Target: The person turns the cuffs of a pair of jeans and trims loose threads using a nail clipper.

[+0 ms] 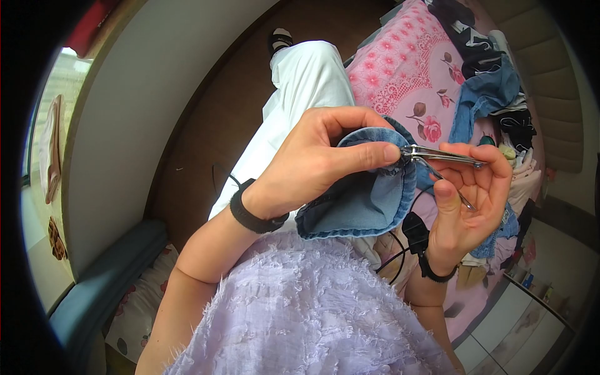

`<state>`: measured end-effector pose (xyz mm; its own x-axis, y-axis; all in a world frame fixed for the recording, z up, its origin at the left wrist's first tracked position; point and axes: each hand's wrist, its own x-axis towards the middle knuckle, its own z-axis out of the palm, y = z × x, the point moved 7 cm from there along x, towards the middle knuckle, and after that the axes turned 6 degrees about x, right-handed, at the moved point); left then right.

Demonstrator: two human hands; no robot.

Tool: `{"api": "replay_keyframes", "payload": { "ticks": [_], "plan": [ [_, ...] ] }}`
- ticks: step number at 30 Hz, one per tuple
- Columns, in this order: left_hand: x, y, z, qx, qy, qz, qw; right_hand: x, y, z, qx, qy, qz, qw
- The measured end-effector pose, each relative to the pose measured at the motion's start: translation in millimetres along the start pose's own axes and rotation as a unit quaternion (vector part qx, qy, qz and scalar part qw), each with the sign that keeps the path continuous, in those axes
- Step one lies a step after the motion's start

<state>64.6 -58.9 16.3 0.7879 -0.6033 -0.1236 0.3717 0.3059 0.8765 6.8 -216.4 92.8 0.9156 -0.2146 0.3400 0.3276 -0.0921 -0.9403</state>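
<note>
A blue denim garment [369, 200] with a dark, thick hem hangs from my left hand [331, 147]. Thumb and fingers pinch its upper edge, with the thumb lying on top near the hem. My right hand [472, 194] holds a silver nail clipper [447, 156] between thumb and fingers, its lever spread away from the body. The clipper's jaws are at the denim edge, right beside my left thumb tip. Whether the jaws have bitten on a thread or the cloth is too small to tell.
On the right, a bed with a pink floral sheet [394, 65] carries a pile of clothes, among them blue jeans [487, 94]. My white trousers [312, 72] stretch ahead over a brown floor [206, 100]. A black cable [400, 253] hangs near my right wrist. A cabinet [512, 319] stands at lower right.
</note>
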Motion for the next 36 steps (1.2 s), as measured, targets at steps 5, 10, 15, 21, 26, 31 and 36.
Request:
{"api": "replay_keyframes", "payload": {
  "ticks": [5, 10, 15, 21, 26, 31, 36],
  "plan": [
    [0, 0, 1, -0.007, 0.000, 0.003, 1.000, -1, 1, -3, -0.008, 0.008, -0.001, 1.000],
    [0, 1, 1, 0.006, -0.002, 0.000, 1.000, -3, 2, -6, -0.034, 0.027, -0.008, 0.999],
    [0, 1, 2, 0.002, -0.007, -0.008, 1.000, -5, -3, -8, -0.049, 0.053, -0.030, 0.997],
    [0, 0, 2, 0.010, -0.011, -0.009, 1.000, -3, -4, -7, -0.042, 0.058, -0.047, 0.996],
    [0, -2, 1, 0.000, -0.011, -0.008, 1.000, 1, -8, -12, -0.042, 0.061, -0.063, 0.995],
    [0, -2, 1, -0.008, -0.021, -0.011, 1.000, 6, -5, -17, -0.029, 0.080, -0.052, 0.995],
    [2, 7, -9, 0.082, -0.042, 0.015, 0.996, 14, -3, -3, 0.001, 0.042, -0.031, 0.999]
  ]
}}
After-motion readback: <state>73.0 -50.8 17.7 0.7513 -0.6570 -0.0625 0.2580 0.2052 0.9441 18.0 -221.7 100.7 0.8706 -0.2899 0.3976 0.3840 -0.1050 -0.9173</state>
